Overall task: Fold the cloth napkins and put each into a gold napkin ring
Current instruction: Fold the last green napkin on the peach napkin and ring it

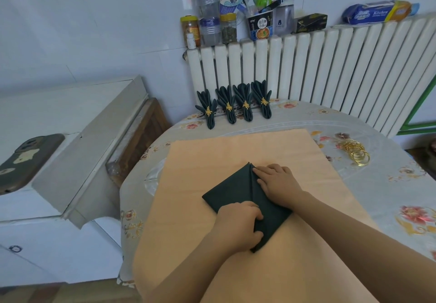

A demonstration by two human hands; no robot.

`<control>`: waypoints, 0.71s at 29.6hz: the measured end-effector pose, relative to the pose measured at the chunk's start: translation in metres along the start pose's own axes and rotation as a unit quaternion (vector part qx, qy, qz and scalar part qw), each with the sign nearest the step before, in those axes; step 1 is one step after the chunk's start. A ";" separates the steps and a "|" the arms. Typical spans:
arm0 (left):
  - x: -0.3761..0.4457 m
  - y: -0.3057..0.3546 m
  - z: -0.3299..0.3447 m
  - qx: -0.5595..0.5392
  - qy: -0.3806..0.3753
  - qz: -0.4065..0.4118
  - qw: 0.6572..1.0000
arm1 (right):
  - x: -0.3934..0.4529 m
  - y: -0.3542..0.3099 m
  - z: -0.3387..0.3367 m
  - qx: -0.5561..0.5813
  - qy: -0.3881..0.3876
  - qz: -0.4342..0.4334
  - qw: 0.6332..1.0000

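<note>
White radiator backs the bench (389, 184). Dark green napkin (232, 190) lies mid-mat: soft, light, creasable. Left hand (238, 226) pinches its near fold; right hand (278, 183) presses flat, fingers straight. Best gripped at folded edges.

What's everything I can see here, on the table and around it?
Napkin being folded: one, dark green, on the mat.
Finished napkins in rings: four, dark green with gold, table's far edge.
Gold napkin rings: a loose pile, table's right.
Mat: one, peach, table centre.
Tablecloth: floral, grey.
Radiator: white, behind; jars and bottles on top.
Phone: one, dark, left counter.
Left hand: grips napkin's near corner.
Right hand: flat on napkin.
</note>
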State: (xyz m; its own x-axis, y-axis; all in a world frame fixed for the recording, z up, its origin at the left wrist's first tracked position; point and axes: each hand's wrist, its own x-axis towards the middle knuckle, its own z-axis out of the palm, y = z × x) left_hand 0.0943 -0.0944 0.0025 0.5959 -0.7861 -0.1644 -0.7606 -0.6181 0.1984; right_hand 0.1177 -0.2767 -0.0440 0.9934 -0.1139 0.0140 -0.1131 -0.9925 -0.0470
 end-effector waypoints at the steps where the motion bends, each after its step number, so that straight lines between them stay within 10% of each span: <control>1: 0.001 -0.001 0.000 -0.002 -0.006 -0.003 1.000 | 0.001 0.000 -0.001 -0.002 -0.011 -0.001 1.000; 4: 0.003 -0.004 -0.001 -0.019 -0.016 -0.008 1.000 | -0.003 0.000 -0.005 0.016 -0.013 0.003 1.000; 9: 0.001 -0.011 -0.005 -0.045 -0.019 0.010 0.999 | -0.064 -0.029 -0.022 0.179 0.251 -0.002 0.951; 21: -0.012 -0.006 -0.008 -0.044 -0.028 0.014 0.999 | -0.131 -0.075 -0.003 0.041 0.209 -0.109 0.971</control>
State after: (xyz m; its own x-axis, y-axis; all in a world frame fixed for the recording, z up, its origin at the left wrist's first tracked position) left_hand 0.0941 -0.0813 0.0115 0.5573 -0.8031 -0.2108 -0.7496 -0.5958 0.2883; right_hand -0.0040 -0.1874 -0.0398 0.8970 0.0734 0.4359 0.1186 -0.9899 -0.0773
